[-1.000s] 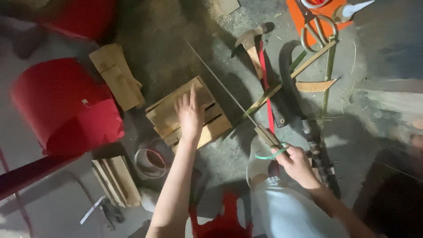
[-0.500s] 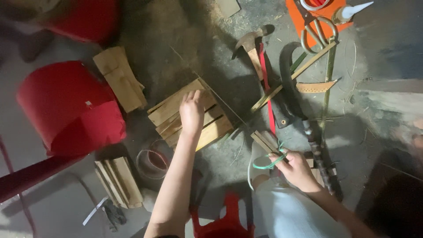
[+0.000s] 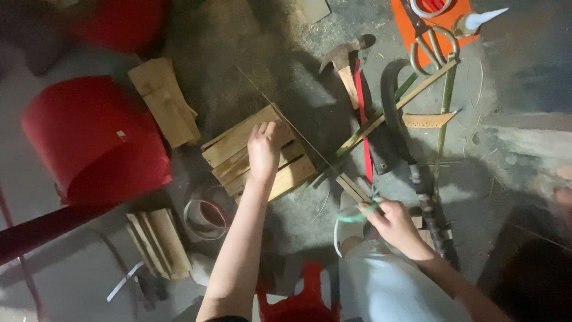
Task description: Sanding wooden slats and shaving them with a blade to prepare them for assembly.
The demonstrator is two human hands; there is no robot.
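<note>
My left hand (image 3: 264, 148) rests flat on a stack of short wooden planks (image 3: 238, 143) on the concrete floor, pressing a long thin strip (image 3: 304, 145) that runs diagonally across them. My right hand (image 3: 394, 222) grips the near end of a bundle of bamboo slats (image 3: 381, 119) wrapped with a green band (image 3: 357, 213), just right of the planks. The slats stretch up to the right toward the scissors.
A red bucket (image 3: 95, 140) lies on its side at left, with wood pieces (image 3: 164, 101) above and more (image 3: 156, 241) below. A tape roll (image 3: 205, 219), hammer (image 3: 345, 65), curved dark blade (image 3: 390, 116), scissors (image 3: 432, 39) on an orange mat and a glue bottle (image 3: 476, 21) lie around.
The view has shifted slightly. My left hand has slid a little up the planks; my right hand keeps its grip on the slat bundle and has barely moved.
</note>
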